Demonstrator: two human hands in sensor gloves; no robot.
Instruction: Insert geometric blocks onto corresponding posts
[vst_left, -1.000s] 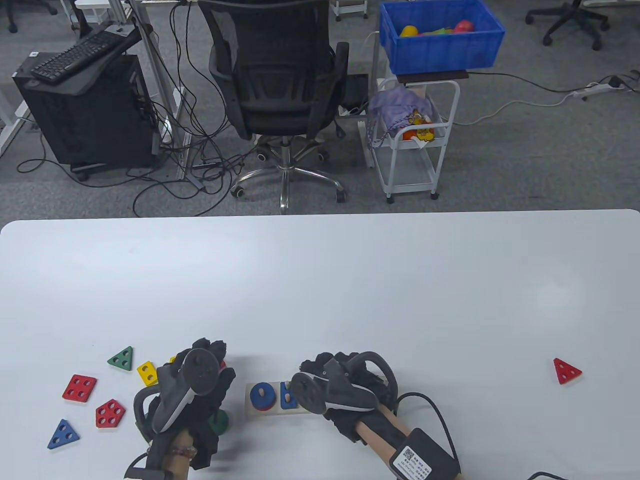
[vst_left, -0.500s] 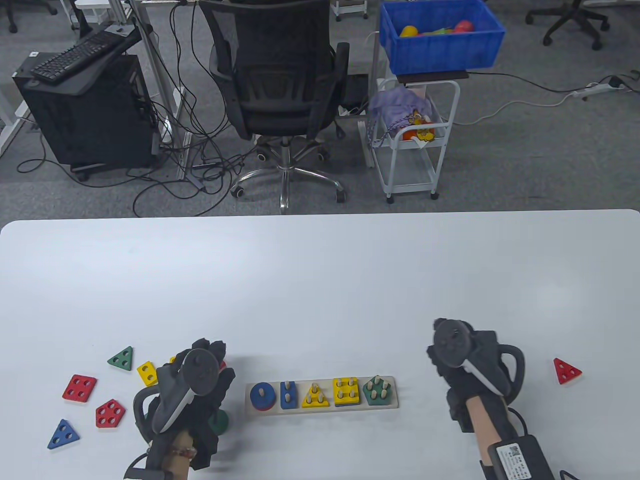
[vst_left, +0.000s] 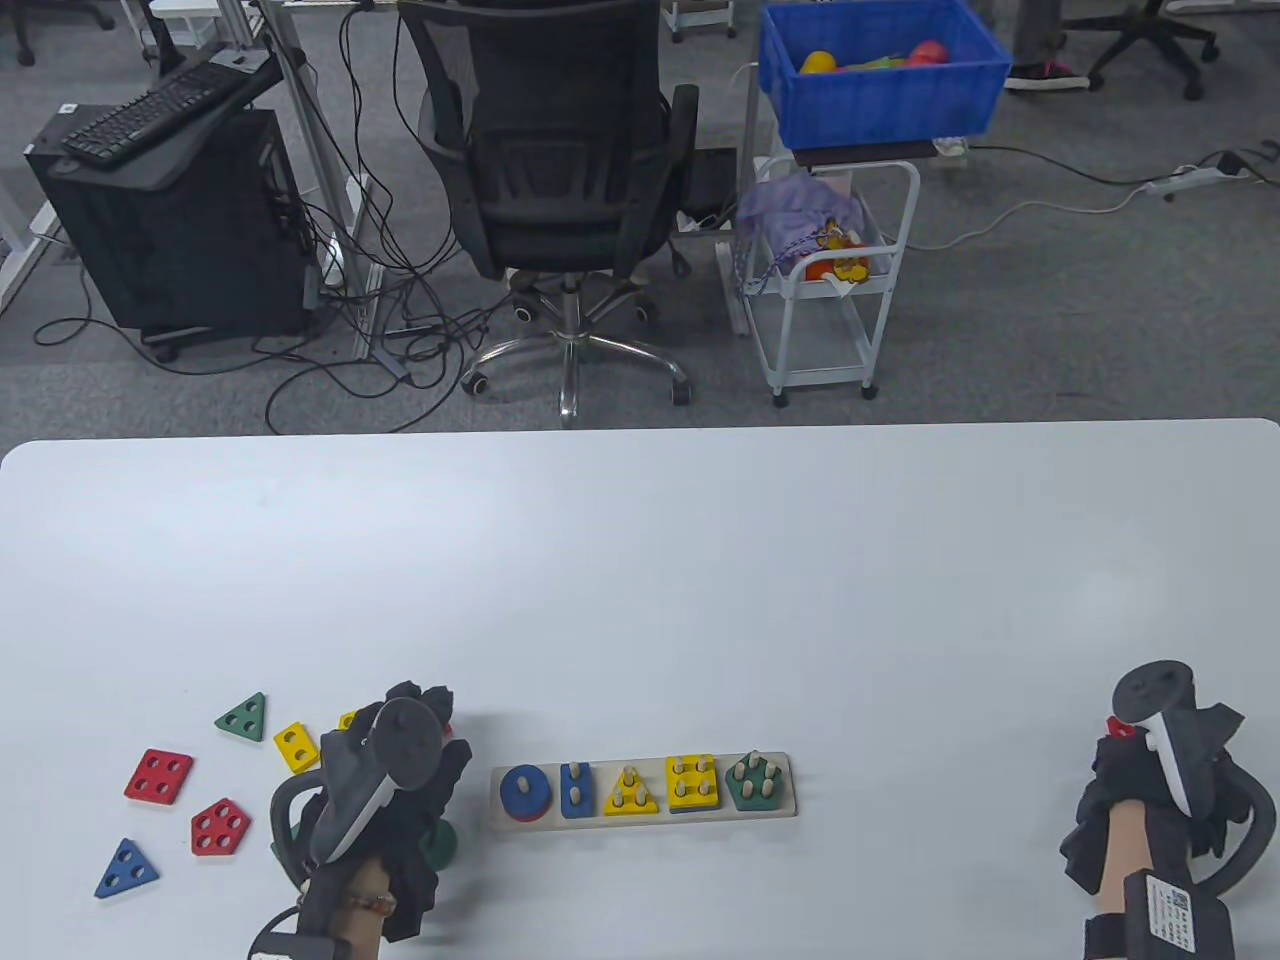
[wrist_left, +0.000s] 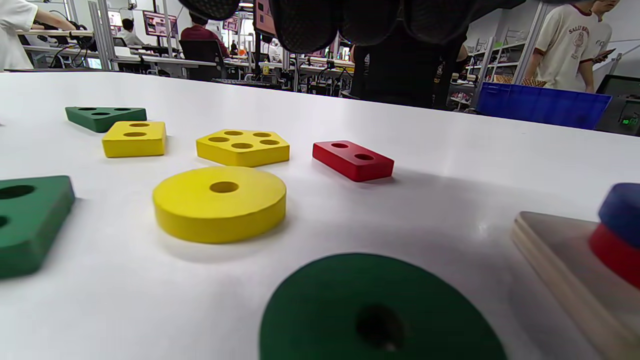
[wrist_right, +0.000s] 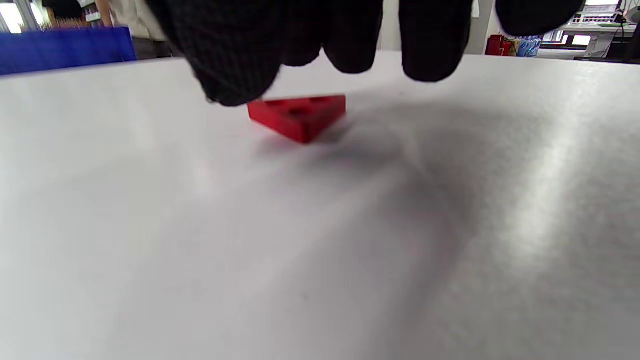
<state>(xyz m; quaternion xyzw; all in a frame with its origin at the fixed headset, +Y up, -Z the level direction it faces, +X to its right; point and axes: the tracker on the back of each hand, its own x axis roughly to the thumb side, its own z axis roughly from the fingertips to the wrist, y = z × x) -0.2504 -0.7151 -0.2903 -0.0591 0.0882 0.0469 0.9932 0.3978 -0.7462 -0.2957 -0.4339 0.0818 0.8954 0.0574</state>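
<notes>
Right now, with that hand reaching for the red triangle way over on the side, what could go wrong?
The right hand hangs over the red triangle without a clear grip, so its fingers might nudge the flat block across the smooth table instead of lifting it.

The triangle post on the board already carries a yellow triangle, and the new block's three holes could miss the pegs.

The left hand sits among loose blocks and might bump the green disc.

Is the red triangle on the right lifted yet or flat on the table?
Flat on the table. The right wrist view shows the red triangle lying holes-up, the right hand fingers above it, not gripping.
</notes>
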